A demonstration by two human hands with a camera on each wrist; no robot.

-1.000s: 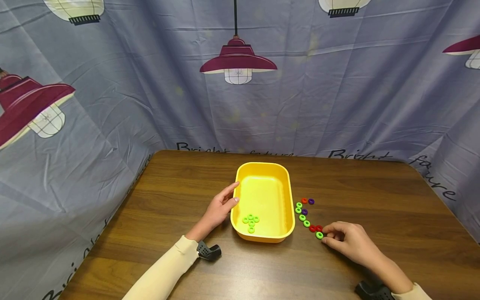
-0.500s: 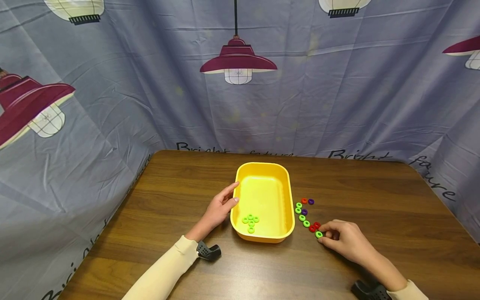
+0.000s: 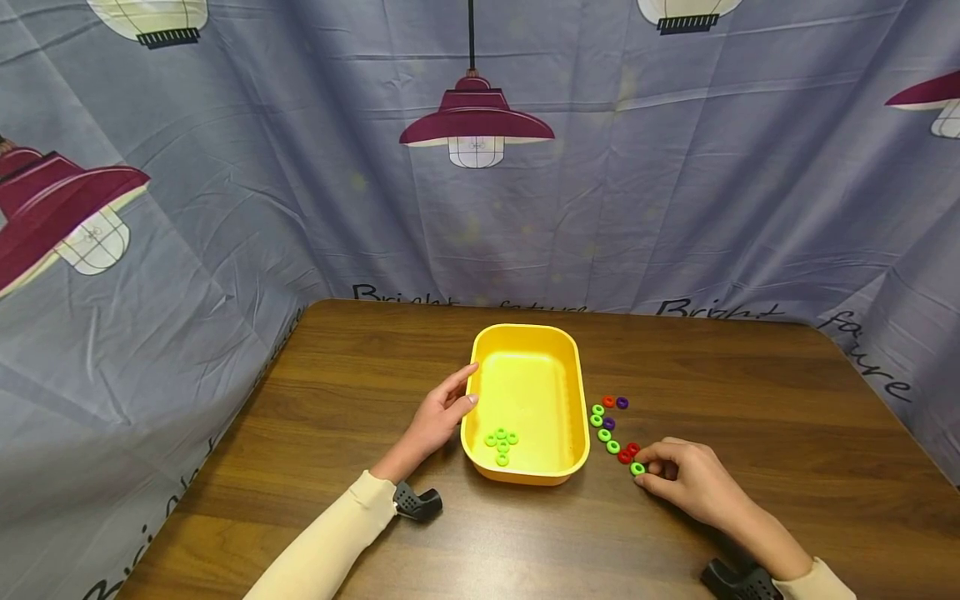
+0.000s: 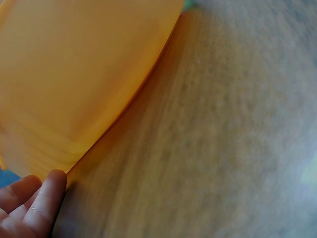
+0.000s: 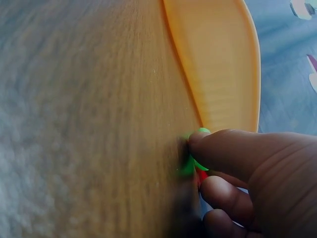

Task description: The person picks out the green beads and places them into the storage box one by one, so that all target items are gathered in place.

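My left hand (image 3: 442, 411) rests against the left side of a yellow plastic tray (image 3: 582, 400), its thumb and index fingertips at the rim. In the left wrist view, straight fingers (image 4: 47, 198) touch the tray's outer wall (image 4: 99, 59). To the right of the tray, my right hand (image 3: 697, 479) pinches a small green ring (image 3: 637, 469) at the tabletop between thumb and fingers. Two red rings (image 3: 626, 457) lie just beyond its fingertips. The right wrist view shows the thumb on the green ring (image 5: 200, 163), which is partly hidden.
Several green rings (image 3: 502, 447) sit inside the tray's near end. Beside its right wall lie more green rings (image 3: 604, 435), an orange-red ring (image 3: 608, 402) and purple rings (image 3: 622, 402) on the wooden table (image 3: 720, 375). A printed curtain (image 3: 600, 217) hangs behind.
My right hand has shifted slightly left and closed its fingertips on the green ring. One red ring moved a little up and left. My left hand and the tray stayed still.
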